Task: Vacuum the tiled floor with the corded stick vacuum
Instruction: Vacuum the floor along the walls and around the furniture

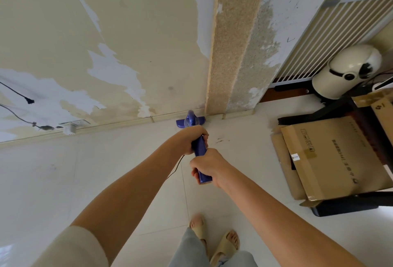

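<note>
While your left hand [192, 139] grips the blue plastic stick vacuum's handle [200, 149] above your right hand [209, 167] wrapped lower, its blue head [190, 121] touching the skirting, pale tiled floor [106, 171], peeling cream wall [127, 43], flattened cardboard boxes [331, 158] to your right.

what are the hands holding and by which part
Both hold the blue stick vacuum by its handle: left hand further down, right hand at the handle's top end.
</note>
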`<state>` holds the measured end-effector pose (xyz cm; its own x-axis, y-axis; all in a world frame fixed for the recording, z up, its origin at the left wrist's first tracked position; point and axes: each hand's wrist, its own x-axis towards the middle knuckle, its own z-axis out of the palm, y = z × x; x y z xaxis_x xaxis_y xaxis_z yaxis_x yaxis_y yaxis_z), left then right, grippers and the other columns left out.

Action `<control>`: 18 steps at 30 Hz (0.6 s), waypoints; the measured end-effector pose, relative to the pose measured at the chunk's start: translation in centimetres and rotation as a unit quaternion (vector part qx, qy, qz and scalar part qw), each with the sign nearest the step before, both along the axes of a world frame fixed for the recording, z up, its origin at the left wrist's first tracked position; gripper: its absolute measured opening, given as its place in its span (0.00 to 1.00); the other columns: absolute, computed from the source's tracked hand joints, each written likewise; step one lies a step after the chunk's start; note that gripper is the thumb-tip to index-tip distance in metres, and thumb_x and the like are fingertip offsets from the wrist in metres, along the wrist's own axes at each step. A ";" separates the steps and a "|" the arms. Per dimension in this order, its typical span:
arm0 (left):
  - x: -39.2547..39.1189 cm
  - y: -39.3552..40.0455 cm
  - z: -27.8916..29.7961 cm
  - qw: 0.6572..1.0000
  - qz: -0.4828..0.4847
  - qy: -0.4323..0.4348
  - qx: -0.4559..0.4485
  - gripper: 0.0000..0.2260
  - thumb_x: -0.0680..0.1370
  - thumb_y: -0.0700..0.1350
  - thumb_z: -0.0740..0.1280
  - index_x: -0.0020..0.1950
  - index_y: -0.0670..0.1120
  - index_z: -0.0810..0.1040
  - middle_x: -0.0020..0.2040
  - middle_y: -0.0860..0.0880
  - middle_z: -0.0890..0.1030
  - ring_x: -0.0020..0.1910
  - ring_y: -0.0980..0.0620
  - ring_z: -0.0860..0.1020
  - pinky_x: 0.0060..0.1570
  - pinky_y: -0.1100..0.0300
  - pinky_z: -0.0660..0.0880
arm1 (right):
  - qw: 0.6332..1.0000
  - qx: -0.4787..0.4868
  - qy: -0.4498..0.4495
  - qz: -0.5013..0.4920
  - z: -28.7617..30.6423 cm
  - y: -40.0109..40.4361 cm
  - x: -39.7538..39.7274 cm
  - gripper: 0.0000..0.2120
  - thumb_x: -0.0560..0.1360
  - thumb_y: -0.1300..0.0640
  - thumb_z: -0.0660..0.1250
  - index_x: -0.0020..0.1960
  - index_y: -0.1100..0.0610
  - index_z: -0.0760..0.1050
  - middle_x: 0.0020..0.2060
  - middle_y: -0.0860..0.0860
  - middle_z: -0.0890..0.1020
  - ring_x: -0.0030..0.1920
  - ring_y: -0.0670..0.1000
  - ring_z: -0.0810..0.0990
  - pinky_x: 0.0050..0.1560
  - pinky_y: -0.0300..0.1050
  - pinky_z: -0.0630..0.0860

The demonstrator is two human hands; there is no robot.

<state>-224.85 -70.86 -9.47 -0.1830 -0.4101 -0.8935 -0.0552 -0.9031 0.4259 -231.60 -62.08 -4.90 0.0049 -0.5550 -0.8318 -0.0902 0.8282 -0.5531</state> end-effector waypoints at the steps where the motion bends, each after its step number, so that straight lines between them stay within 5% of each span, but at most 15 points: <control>1: 0.0 -0.3 0.0 1.000 0.001 -0.005 -0.001 0.04 0.76 0.34 0.62 0.43 0.41 0.70 0.29 0.47 0.71 0.28 0.54 0.69 0.31 0.62 0.71 | 1.000 0.001 -0.001 -0.002 0.0 -0.3 0.1 0.13 0.72 0.71 0.61 0.55 0.63 0.70 0.36 0.57 0.74 0.27 0.48 0.72 0.22 0.35 0.71; 8: -2.0 -0.2 0.1 1.000 -0.005 -0.010 -0.014 0.05 0.76 0.33 0.61 0.41 0.41 0.69 0.30 0.47 0.71 0.29 0.53 0.69 0.33 0.61 0.71 | 0.999 0.002 0.019 0.029 0.4 -0.6 -2.3 0.09 0.72 0.71 0.61 0.50 0.63 0.70 0.32 0.56 0.75 0.23 0.47 0.72 0.23 0.35 0.71; 12: -3.7 2.0 -0.8 0.999 -0.009 -0.021 -0.031 0.09 0.74 0.32 0.60 0.52 0.41 0.68 0.30 0.45 0.71 0.28 0.51 0.70 0.32 0.59 0.73 | 0.998 0.012 0.045 0.049 -0.4 1.6 -3.7 0.08 0.73 0.70 0.61 0.50 0.62 0.69 0.32 0.56 0.76 0.24 0.47 0.72 0.23 0.37 0.71; 15: -4.0 4.2 -1.5 0.999 -0.005 -0.015 -0.031 0.08 0.76 0.32 0.57 0.39 0.41 0.68 0.30 0.45 0.69 0.28 0.51 0.68 0.33 0.60 0.71 | 0.996 0.008 0.059 0.062 -1.0 3.7 -4.0 0.09 0.73 0.70 0.60 0.51 0.61 0.68 0.31 0.56 0.75 0.23 0.46 0.71 0.22 0.36 0.70; 18: -4.0 5.9 -1.8 0.999 0.000 -0.016 -0.037 0.10 0.75 0.32 0.57 0.36 0.42 0.68 0.30 0.45 0.69 0.28 0.50 0.68 0.33 0.59 0.71 | 0.996 0.002 0.063 0.068 -1.0 5.6 -4.0 0.10 0.73 0.70 0.60 0.53 0.62 0.69 0.31 0.56 0.75 0.22 0.46 0.71 0.21 0.35 0.69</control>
<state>-228.90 -64.99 -11.23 -0.1547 -0.4761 -0.8657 -0.0692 -0.8688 0.4903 -235.63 -56.52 -5.92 -0.0251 -0.5529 -0.8329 -0.2698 0.8060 -0.5269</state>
